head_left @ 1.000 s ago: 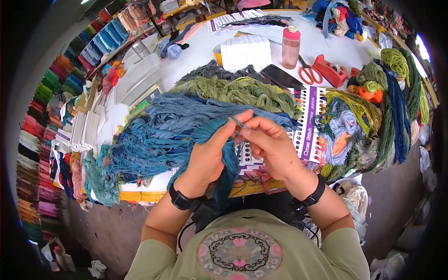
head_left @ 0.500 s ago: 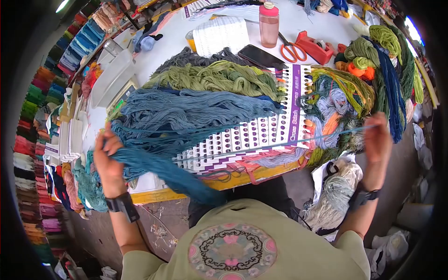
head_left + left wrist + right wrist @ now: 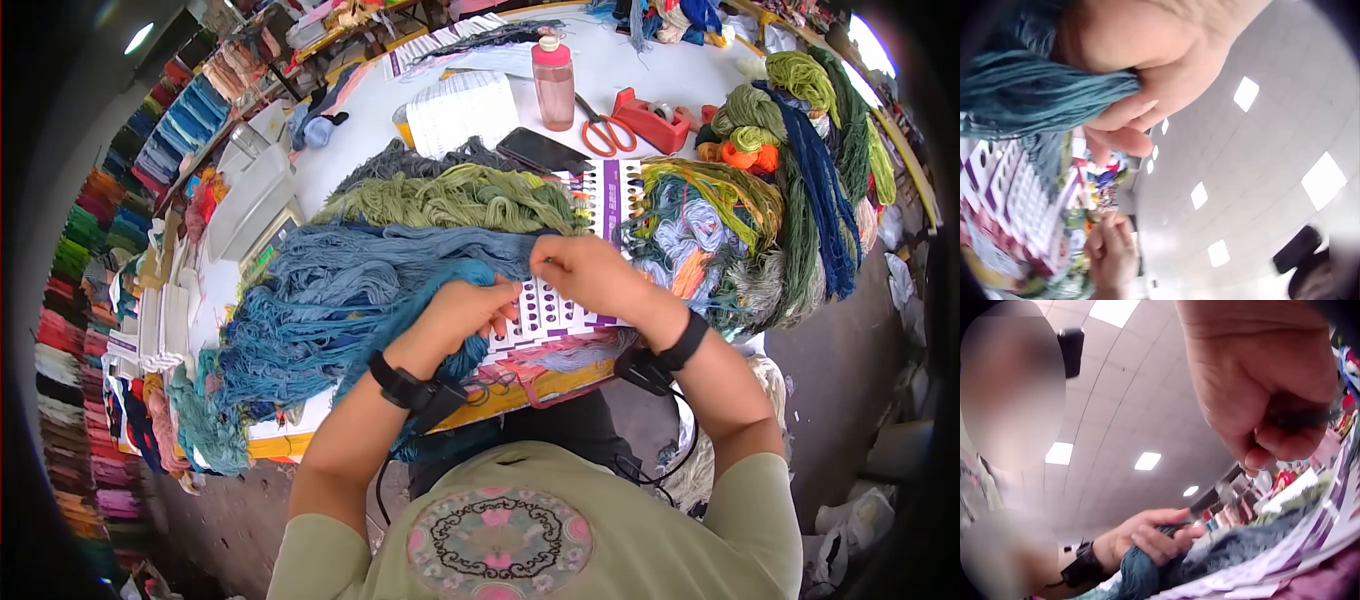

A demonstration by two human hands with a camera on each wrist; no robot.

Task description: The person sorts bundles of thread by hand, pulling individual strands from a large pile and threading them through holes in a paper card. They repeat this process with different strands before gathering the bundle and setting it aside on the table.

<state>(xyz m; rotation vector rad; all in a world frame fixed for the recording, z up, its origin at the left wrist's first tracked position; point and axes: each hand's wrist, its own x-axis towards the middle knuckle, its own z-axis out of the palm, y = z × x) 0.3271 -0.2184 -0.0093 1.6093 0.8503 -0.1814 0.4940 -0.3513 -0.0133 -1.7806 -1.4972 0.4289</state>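
Note:
Teal embroidery thread in a thick skein (image 3: 1035, 90) lies over and through my left hand (image 3: 460, 310), which grips it between thumb and fingers. The skein hangs past the table's front edge. To the right, apart from the left hand, my right hand (image 3: 600, 275) is held above the cards with fingers curled in. In the right wrist view a thin dark strand (image 3: 1313, 417) shows at those curled fingers. White cards (image 3: 545, 315) with rows of punched holes lie under both hands. A heap of blue thread (image 3: 350, 270) spreads beside the left hand.
Olive-green thread (image 3: 450, 195) lies behind the blue heap. Farther back are a phone (image 3: 542, 150), a pink-capped bottle (image 3: 553, 85), orange-handled scissors (image 3: 607, 132) and a red tape dispenser (image 3: 650, 118). Mixed thread bundles (image 3: 690, 240) cover the right side; a clear plastic tray (image 3: 250, 205) stands left.
Half a second ago the hands were spread wide with a blue strand stretched between them. Now both are back close together over the cards, the left still gripping the skein.

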